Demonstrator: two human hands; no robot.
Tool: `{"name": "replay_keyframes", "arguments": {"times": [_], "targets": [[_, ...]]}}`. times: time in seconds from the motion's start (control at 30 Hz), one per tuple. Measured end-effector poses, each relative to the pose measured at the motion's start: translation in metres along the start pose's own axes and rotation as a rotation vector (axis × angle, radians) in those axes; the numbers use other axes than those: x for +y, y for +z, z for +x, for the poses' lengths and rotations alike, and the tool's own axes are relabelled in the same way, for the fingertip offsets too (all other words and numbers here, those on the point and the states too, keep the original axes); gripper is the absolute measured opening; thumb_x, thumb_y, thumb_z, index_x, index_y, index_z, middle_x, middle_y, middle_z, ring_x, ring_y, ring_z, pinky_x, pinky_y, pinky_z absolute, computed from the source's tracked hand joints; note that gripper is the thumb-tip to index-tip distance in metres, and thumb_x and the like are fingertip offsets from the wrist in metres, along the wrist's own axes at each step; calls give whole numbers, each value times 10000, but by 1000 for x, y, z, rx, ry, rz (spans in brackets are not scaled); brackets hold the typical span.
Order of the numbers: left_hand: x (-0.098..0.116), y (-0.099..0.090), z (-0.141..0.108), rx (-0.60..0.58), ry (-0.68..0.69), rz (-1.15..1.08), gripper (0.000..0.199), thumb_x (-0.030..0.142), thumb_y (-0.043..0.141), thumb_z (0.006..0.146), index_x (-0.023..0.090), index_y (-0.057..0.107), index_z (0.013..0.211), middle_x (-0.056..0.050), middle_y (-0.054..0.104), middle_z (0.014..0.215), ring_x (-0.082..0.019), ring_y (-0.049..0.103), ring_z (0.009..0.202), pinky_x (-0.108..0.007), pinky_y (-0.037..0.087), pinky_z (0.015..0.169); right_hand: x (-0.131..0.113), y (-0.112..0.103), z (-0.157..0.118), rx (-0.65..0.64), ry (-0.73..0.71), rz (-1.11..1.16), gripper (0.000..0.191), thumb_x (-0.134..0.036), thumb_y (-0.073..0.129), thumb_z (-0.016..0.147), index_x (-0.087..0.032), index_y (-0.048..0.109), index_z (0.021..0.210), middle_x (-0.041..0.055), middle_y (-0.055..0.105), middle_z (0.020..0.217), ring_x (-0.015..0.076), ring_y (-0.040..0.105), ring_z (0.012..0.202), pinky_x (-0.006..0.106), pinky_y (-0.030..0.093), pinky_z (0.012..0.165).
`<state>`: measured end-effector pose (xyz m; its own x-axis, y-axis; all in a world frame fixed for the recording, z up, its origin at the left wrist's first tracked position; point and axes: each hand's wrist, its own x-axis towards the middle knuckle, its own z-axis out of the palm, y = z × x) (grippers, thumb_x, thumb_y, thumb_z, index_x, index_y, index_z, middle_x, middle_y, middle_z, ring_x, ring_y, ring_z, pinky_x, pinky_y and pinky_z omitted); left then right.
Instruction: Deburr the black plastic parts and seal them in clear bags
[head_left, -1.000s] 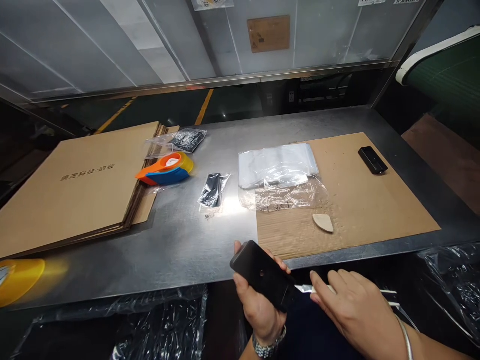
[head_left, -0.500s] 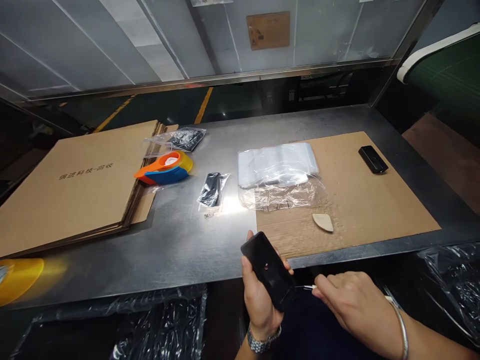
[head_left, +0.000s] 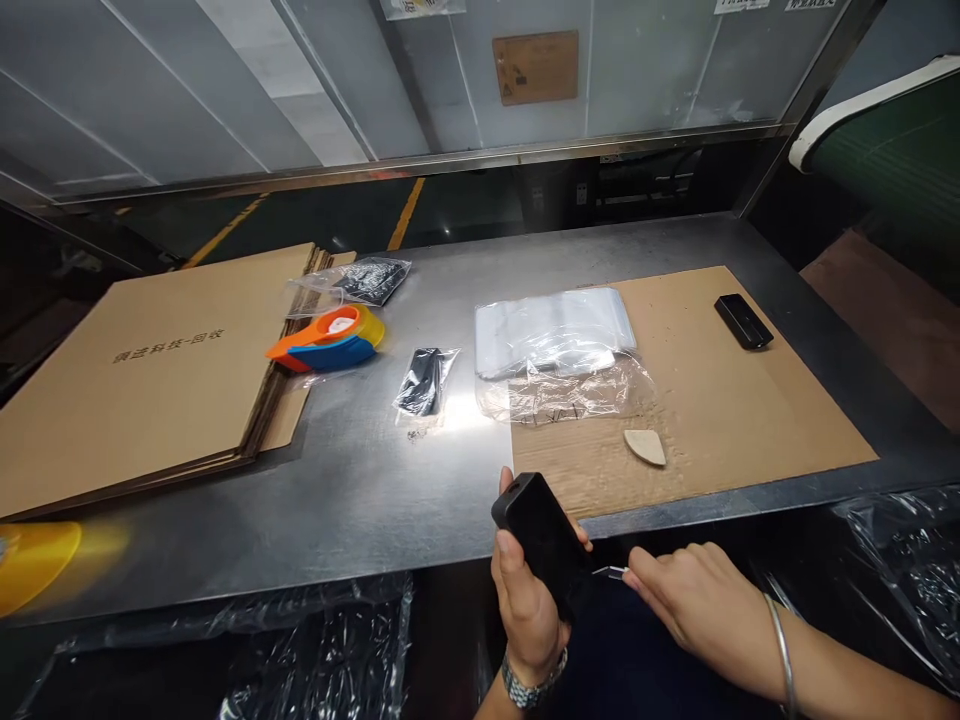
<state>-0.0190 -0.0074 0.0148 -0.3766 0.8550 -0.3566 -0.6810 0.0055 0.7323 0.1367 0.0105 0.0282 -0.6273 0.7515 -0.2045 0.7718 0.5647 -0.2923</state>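
Observation:
In my left hand (head_left: 529, 612), a black box-shaped plastic casing (head_left: 546, 540) is gripped just past the table's front edge, its top end tilted up. Fingers wrap both of its sides. My right hand (head_left: 694, 605) is closed around a small knife (head_left: 613, 573); only its thin metal blade shows, the handle being hidden in the fist. The blade's tip is close to the casing's lower right edge; whether it touches, I cannot tell. A hollow black plastic part (head_left: 742, 322) lies on the cardboard sheet (head_left: 757, 420), as does a tan wedge-shaped piece (head_left: 646, 447).
A stack of clear plastic bags (head_left: 553, 330) lies mid-table. Left of it are a bagged black part (head_left: 422, 382), an orange and blue tape dispenser (head_left: 330, 340), another clear bag (head_left: 373, 280) and stacked flat cartons (head_left: 172, 370). Yellow tape (head_left: 41, 565) sits at the front left.
My left hand has turned the casing, so its top end face now shows and the small reddish mark on its front is out of sight. The knife stays by its lower right edge.

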Motion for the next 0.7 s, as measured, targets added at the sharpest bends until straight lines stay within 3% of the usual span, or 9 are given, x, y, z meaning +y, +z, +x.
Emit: {"name": "replay_keyframes", "arguments": {"times": [0.07,0.17,0.23,0.27,0.33,0.4,0.47,0.57,0.7], "targets": [[1,-1,1,-51,37,-16,544,504,375,840,342,272,1349,-14,624,760,-163,577,601,-311,485,585,4,4,2,-222,60,375,431,-391,188,951,-188,505,740,-12,520,480,132,494,416,228,250,434],[6,2,7,-87,-17,-88,513,505,347,848,355,288,1335,-11,607,750,-158,567,585,-302,484,550,10,13,4,-681,120,1072,491,-523,209,910,-170,501,734,-59,442,431,66,355,301,172,266,345],[9,4,11,-84,-135,-125,480,488,345,857,358,315,1318,-5,594,740,-147,567,570,-288,484,537,11,16,3,-789,114,1329,535,-608,238,863,-160,500,736,-57,442,449,54,326,294,162,257,312],[10,5,14,-78,-205,-136,465,479,360,856,351,342,1302,-2,590,736,-140,569,564,-279,485,534,10,14,2,-741,102,1372,528,-625,274,846,-157,496,745,-56,443,468,53,338,314,159,263,319],[10,5,17,-59,-347,-157,420,479,395,846,291,460,1216,-3,586,724,-131,572,553,-262,486,524,9,5,2,-518,69,1304,454,-597,373,832,-163,474,744,-61,426,509,54,360,386,159,282,370],[6,4,18,-57,-511,-183,403,498,416,831,179,591,1005,-19,592,700,-127,574,541,-254,488,526,6,-8,2,-239,25,1078,344,-485,447,851,-172,450,708,-59,405,558,64,366,477,179,298,451],[0,3,18,-85,-655,-206,460,535,415,816,120,613,792,-35,597,651,-131,573,524,-253,485,526,2,-19,5,-52,-53,815,272,-359,441,882,-176,448,681,-47,416,595,78,365,533,207,294,512],[-9,3,14,-110,-761,-227,486,536,418,816,101,598,695,-50,605,607,-133,574,520,-237,465,515,-5,-24,9,24,-175,516,211,-274,427,893,-185,482,709,-34,492,622,89,403,531,229,273,521],[-15,5,8,-103,-837,-238,466,505,446,818,93,593,658,-56,612,592,-116,567,523,-209,443,516,-13,-21,14,-11,-229,265,198,-325,527,846,-190,494,705,-34,570,613,103,479,514,235,248,492]]}}
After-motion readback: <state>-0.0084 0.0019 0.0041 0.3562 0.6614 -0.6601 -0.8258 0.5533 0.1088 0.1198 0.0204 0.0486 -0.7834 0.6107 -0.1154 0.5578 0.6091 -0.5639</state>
